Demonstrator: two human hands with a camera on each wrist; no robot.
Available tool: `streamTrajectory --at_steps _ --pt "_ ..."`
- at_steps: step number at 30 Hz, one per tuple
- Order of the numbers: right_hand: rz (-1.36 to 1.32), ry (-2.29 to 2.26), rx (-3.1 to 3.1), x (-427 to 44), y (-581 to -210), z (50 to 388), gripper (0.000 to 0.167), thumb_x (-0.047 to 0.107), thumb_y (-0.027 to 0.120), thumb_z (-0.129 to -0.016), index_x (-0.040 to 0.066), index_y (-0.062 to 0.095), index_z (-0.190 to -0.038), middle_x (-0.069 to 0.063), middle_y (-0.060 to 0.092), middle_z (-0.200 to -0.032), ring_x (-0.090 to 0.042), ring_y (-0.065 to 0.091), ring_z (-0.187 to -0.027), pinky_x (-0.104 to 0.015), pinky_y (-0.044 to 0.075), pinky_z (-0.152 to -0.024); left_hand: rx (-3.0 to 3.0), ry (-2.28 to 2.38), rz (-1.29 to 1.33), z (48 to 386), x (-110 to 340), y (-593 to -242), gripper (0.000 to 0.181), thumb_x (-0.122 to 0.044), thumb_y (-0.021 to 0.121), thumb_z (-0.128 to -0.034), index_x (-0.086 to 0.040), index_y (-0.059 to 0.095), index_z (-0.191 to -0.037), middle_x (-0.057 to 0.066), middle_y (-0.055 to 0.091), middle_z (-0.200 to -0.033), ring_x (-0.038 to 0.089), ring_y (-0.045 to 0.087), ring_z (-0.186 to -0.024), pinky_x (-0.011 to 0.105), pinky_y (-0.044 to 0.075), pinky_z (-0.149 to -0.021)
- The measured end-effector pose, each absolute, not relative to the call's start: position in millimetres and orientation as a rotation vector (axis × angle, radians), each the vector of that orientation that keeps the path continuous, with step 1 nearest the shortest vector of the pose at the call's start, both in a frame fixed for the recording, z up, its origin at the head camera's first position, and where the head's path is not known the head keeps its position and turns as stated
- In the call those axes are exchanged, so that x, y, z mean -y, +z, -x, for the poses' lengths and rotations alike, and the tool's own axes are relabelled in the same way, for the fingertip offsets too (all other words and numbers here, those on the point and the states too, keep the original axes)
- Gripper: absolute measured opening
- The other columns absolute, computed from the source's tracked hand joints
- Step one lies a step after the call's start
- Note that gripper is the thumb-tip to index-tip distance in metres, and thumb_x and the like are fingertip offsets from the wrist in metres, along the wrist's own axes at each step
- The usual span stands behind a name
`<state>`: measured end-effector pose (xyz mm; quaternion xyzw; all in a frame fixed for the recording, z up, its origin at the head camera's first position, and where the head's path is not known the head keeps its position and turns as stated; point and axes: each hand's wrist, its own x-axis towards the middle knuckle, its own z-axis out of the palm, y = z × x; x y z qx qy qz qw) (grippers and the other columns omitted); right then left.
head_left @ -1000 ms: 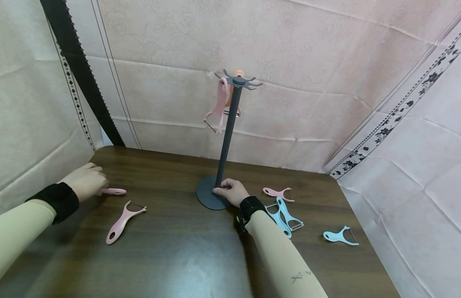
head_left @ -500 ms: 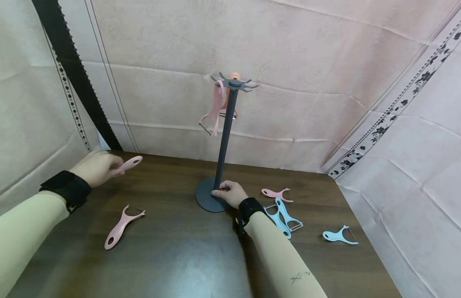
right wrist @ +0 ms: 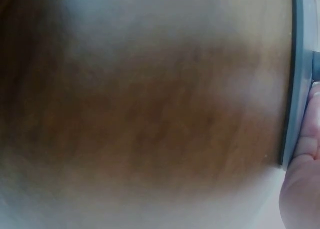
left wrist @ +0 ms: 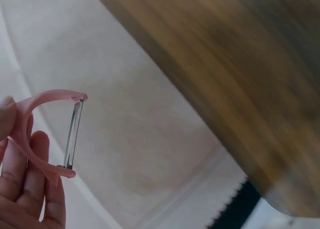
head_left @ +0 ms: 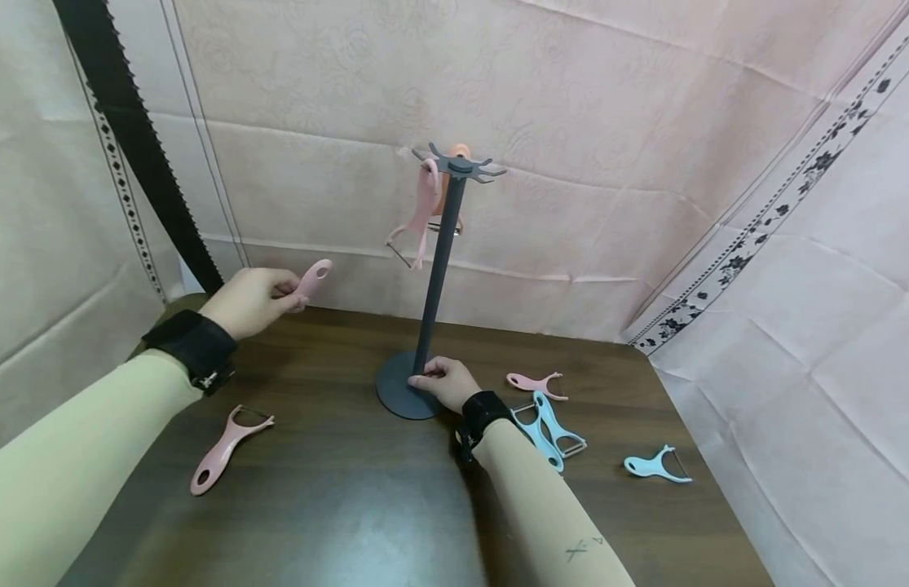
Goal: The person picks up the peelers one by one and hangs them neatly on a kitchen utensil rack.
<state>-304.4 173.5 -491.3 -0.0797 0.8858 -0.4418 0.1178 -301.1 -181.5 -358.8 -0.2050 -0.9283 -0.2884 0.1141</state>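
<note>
My left hand (head_left: 252,302) pinches a pink peeler (head_left: 313,277) in the air above the back left of the table, its handle end pointing up and right. The left wrist view shows the peeler's forked head and metal blade (left wrist: 73,134) beyond the fingers. My right hand (head_left: 448,383) holds the foot of a dark grey stand (head_left: 437,277), low against its round base (head_left: 399,391). From the stand's top hooks hang a pink peeler (head_left: 423,200) and an orange peeler (head_left: 460,152), the latter partly behind the pole. In the right wrist view, fingers (right wrist: 310,134) lie beside the base.
Another pink peeler (head_left: 222,452) lies at the table's left. To the right of the stand are a pink peeler (head_left: 531,383), two overlapping blue peelers (head_left: 548,436) and a separate blue peeler (head_left: 648,466). Pale cloth (head_left: 337,204) hangs behind the wooden table (head_left: 337,505).
My left hand has lifted the pink peeler off the table and carried it up and right towards the stand. The right hand stays at the stand's foot; the view has shifted slightly.
</note>
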Motion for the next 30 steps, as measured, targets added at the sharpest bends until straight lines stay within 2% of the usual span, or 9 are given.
streamTrajectory --at_steps 4,11,14,20,30 --pt "0.219 -1.301 -2.584 -170 -491 303 0.025 0.041 0.074 -0.085 0.017 0.067 -0.087 -0.002 0.061 -0.085 -0.021 0.055 -0.082 -0.035 0.043 -0.071 2.681 -0.907 0.603 303 163 -349 0.013 -0.017 0.066 -0.0937 -0.005 0.068 -0.097 0.009 0.069 -0.089 0.024 0.063 -0.082 0.044 0.049 -0.072" --pt "0.213 -1.3 -2.582 -171 -491 303 0.024 0.04 0.074 -0.085 0.018 0.067 -0.087 -0.001 0.061 -0.085 -0.02 0.055 -0.081 -0.034 0.043 -0.071 2.604 -1.1 0.57 305 137 -335 0.022 -0.023 0.066 -0.0938 -0.004 0.069 -0.105 0.012 0.068 -0.099 0.028 0.062 -0.097 0.048 0.048 -0.085" --pt "0.214 -1.288 -2.59 -172 -489 302 0.024 0.041 0.073 -0.086 0.018 0.066 -0.087 -0.001 0.061 -0.085 -0.021 0.055 -0.082 -0.034 0.043 -0.071 2.54 -1.178 0.533 306 130 -335 0.025 -0.027 0.066 -0.0937 -0.005 0.069 -0.106 0.012 0.068 -0.101 0.028 0.062 -0.101 0.047 0.049 -0.086" --pt "0.188 -1.267 -2.588 -172 -481 297 0.024 0.041 0.071 -0.087 0.017 0.066 -0.09 -0.002 0.06 -0.087 -0.021 0.055 -0.084 -0.033 0.042 -0.073 2.385 -1.208 0.476 314 121 -328 0.027 -0.031 0.067 -0.0929 -0.006 0.07 -0.102 0.009 0.071 -0.098 0.023 0.065 -0.097 0.04 0.052 -0.077" --pt "0.197 -1.264 -2.582 -171 -483 298 0.025 0.042 0.072 -0.087 0.017 0.066 -0.089 -0.001 0.06 -0.087 -0.02 0.055 -0.084 -0.034 0.042 -0.073 2.278 -1.239 0.444 317 113 -314 0.029 -0.032 0.067 -0.0926 -0.005 0.07 -0.103 0.008 0.071 -0.098 0.018 0.068 -0.093 0.036 0.053 -0.079"
